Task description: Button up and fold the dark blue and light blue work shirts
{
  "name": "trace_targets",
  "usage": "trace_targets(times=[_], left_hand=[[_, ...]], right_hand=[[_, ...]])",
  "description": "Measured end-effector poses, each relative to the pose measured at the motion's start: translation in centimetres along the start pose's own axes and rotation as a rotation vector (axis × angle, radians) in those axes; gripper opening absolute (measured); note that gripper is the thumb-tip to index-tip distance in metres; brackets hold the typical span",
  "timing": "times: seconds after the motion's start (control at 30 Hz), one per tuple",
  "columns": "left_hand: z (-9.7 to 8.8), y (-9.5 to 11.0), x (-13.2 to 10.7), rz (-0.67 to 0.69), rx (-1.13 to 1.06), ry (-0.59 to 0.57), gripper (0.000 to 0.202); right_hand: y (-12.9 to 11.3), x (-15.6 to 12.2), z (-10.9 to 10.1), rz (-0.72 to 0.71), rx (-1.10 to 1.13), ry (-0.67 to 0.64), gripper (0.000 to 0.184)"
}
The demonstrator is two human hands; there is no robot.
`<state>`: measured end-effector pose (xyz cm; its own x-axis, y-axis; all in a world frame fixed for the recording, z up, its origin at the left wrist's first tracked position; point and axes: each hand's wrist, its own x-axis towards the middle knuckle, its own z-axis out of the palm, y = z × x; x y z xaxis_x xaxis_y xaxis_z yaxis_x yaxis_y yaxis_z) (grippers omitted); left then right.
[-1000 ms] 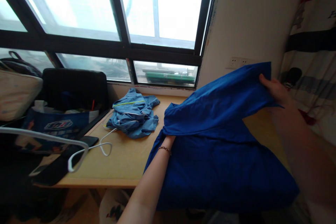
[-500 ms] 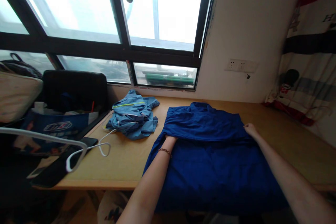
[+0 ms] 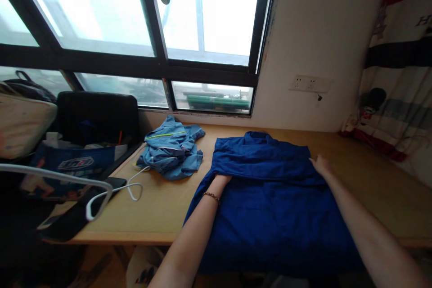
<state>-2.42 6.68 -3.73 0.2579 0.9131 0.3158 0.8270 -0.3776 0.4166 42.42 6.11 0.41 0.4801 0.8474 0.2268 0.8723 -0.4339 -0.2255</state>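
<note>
The garment (image 3: 276,220) covers the fingertips of the left hand (image 3: 222,181), whose spread and grip cannot be told; the right hand (image 3: 321,165) has its fingers curled nearly together at the garment's right edge, hold unclear. It lies folded over on the table (image 3: 151,216), its lower end past the front edge; that overhang's weight could drag the fold askew. Leftward, a bag (image 3: 84,173) holds white things (image 3: 53,138), apparently also a red stick (image 3: 119,137).

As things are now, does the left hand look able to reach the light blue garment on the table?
Probably yes: the left hand would only need to slip from under the fold of the dark blue garment; past its edge, just tabletop shows before the light blue garment.
</note>
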Motion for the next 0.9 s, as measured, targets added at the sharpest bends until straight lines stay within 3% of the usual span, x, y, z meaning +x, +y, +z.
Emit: trace_targets(times=[0.1,0.17,0.23,0.37,0.5,0.57,0.63,0.7,0.8,0.9], left_hand=[[0.4,2.1,-0.9,0.168,0.043,-0.044,0.05],[0.5,3.4,-1.6,0.264,0.065,-0.055,0.056],[0.3,4.1,-2.1,0.27,0.067,-0.058,0.058],[-0.8,5.2,-2.9,0.252,0.042,-0.1,0.057],[-2.0,7.1,-3.8,0.668,-0.095,-0.248,0.042],[-2.4,7.5,-3.7,0.729,-0.128,-0.211,0.038],[-2.9,6.7,-3.0,0.56,-0.092,-0.075,0.04],[-3.2,4.7,-1.9,0.26,0.012,0.034,0.045],[-3.4,1.2,-0.4,-0.185,0.189,0.061,0.055],[-2.9,-0.7,0.2,-0.383,0.277,0.038,0.058]], right_hand=[[-1.4,-1.5,2.6,-0.022,-0.113,0.02,0.055],[-3.2,-2.3,2.9,-0.121,-0.154,0.111,0.057],[-5.8,-3.1,2.5,-0.24,-0.158,0.139,0.058],[-12.3,-5.5,1.0,-0.522,-0.061,0.056,0.057],[-18.1,-9.0,1.9,-0.71,-0.005,-0.065,0.058],[-19.7,-10.5,3.2,-0.715,-0.029,-0.18,0.06],[-20.5,-11.4,4.4,-0.689,-0.049,-0.263,0.062],[-20.6,-11.7,5.1,-0.672,-0.039,-0.277,0.063],[-20.4,-11.7,5.1,-0.681,-0.012,-0.273,0.066],[-20.0,-11.4,4.7,-0.678,-0.012,-0.279,0.063]])
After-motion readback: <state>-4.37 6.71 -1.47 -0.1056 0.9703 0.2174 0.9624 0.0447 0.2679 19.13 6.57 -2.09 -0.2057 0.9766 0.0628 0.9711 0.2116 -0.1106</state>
